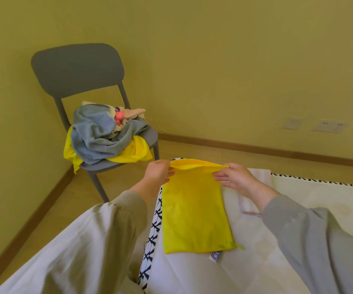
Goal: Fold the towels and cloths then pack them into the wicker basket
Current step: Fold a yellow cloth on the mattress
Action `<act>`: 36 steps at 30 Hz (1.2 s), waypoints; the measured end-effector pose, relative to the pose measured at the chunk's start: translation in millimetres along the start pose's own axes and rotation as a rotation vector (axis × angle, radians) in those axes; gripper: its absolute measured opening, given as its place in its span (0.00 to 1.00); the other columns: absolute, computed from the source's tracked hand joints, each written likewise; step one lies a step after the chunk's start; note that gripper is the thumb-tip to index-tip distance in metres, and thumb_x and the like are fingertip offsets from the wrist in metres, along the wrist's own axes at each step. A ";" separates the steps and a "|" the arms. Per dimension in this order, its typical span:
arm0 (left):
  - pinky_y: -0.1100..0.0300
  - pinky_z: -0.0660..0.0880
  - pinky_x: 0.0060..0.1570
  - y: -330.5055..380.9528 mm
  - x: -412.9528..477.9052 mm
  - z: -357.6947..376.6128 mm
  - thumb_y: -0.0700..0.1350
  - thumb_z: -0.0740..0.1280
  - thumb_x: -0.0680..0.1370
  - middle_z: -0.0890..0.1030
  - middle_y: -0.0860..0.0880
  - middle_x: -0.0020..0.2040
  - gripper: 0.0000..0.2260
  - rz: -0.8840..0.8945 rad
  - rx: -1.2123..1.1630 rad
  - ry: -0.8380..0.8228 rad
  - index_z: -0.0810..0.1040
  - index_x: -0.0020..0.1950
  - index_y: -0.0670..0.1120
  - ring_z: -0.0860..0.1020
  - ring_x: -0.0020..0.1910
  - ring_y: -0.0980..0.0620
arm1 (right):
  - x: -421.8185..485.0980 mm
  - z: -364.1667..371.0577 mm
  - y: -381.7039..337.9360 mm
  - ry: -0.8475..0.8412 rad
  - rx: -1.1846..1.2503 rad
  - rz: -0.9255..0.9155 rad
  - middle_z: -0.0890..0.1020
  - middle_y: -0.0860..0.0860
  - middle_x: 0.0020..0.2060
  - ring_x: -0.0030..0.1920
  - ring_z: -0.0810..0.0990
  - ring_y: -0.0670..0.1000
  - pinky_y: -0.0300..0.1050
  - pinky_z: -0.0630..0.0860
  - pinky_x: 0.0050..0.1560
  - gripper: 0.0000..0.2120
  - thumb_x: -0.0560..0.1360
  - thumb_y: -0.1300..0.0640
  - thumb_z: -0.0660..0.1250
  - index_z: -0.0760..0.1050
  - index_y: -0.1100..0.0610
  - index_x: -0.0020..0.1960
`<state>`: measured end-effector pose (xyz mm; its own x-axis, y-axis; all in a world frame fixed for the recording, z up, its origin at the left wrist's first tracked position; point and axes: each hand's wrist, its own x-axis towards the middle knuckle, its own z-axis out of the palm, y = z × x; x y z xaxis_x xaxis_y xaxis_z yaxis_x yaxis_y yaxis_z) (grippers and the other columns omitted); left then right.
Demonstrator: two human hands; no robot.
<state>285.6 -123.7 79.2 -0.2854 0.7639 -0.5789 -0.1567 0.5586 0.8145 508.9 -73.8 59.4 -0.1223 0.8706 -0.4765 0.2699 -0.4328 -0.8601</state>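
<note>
Early stage: left hand (158, 172) and right hand (234, 177) pinch the far corners of a half-folded yellow cloth (194, 209); a heap of unfolded towels (101, 136) waits on the grey plastic chair (75, 68); no basket visible.

We are finding no text we can read, and are seeing only a white tag (216, 256) with blue and red print showing under the near edge of the yellow cloth (194, 211), its characters too blurred.
</note>
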 end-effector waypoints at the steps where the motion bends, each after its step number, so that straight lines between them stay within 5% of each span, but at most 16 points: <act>1: 0.51 0.70 0.63 1.3 3.5 -0.7 0.43 0.57 0.82 0.77 0.42 0.62 0.17 0.002 -0.024 -0.025 0.69 0.70 0.40 0.76 0.61 0.46 | 3.8 1.5 -0.6 0.005 0.010 -0.001 0.80 0.59 0.52 0.52 0.79 0.55 0.48 0.75 0.52 0.08 0.81 0.61 0.57 0.68 0.58 0.59; 4: 0.50 0.65 0.69 10.0 10.5 -0.9 0.46 0.56 0.83 0.72 0.42 0.69 0.19 0.047 -0.075 -0.081 0.65 0.73 0.41 0.71 0.68 0.46 | 14.5 4.5 -9.5 0.023 0.059 -0.024 0.80 0.55 0.50 0.55 0.78 0.53 0.49 0.71 0.55 0.06 0.80 0.56 0.60 0.73 0.56 0.54; 8: 0.49 0.64 0.70 23.0 16.4 0.8 0.46 0.54 0.84 0.72 0.43 0.69 0.18 0.101 -0.161 -0.102 0.66 0.72 0.42 0.70 0.68 0.46 | 24.5 2.0 -29.0 0.088 0.145 -0.096 0.79 0.52 0.44 0.46 0.79 0.50 0.46 0.72 0.49 0.08 0.79 0.55 0.60 0.75 0.53 0.43; 14: 0.53 0.78 0.54 -0.7 14.8 -5.0 0.44 0.64 0.80 0.80 0.41 0.50 0.08 0.049 -0.133 0.068 0.79 0.45 0.41 0.81 0.50 0.45 | 16.1 -4.0 -8.4 0.109 0.144 -0.094 0.80 0.54 0.38 0.35 0.81 0.51 0.43 0.73 0.38 0.06 0.76 0.64 0.65 0.75 0.57 0.41; 19: 0.59 0.80 0.38 -42.3 11.7 -16.1 0.37 0.69 0.76 0.82 0.39 0.47 0.02 -0.010 -0.062 0.034 0.79 0.48 0.40 0.82 0.38 0.48 | -3.6 0.6 32.8 0.046 0.067 -0.031 0.79 0.54 0.37 0.27 0.81 0.47 0.38 0.76 0.32 0.09 0.75 0.70 0.64 0.76 0.58 0.42; 26: 0.62 0.78 0.32 -70.8 4.8 -23.9 0.34 0.66 0.77 0.80 0.44 0.42 0.09 0.019 0.182 -0.068 0.78 0.55 0.43 0.80 0.34 0.50 | -22.8 6.4 64.6 0.035 0.135 0.064 0.77 0.57 0.34 0.28 0.79 0.51 0.38 0.77 0.28 0.09 0.74 0.73 0.63 0.75 0.60 0.43; 36: 0.66 0.76 0.28 -117.4 -3.3 -26.9 0.30 0.63 0.77 0.75 0.32 0.62 0.11 0.062 0.375 -0.037 0.80 0.51 0.43 0.79 0.33 0.51 | -31.3 17.7 106.1 0.113 -0.174 0.021 0.68 0.51 0.29 0.28 0.71 0.49 0.42 0.73 0.33 0.13 0.69 0.73 0.68 0.77 0.55 0.38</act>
<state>279.5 -200.6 -13.5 -0.2485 0.8071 -0.5356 0.2183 0.5854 0.7808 524.4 -151.1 -20.2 -0.0100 0.8867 -0.4623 0.4336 -0.4128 -0.8010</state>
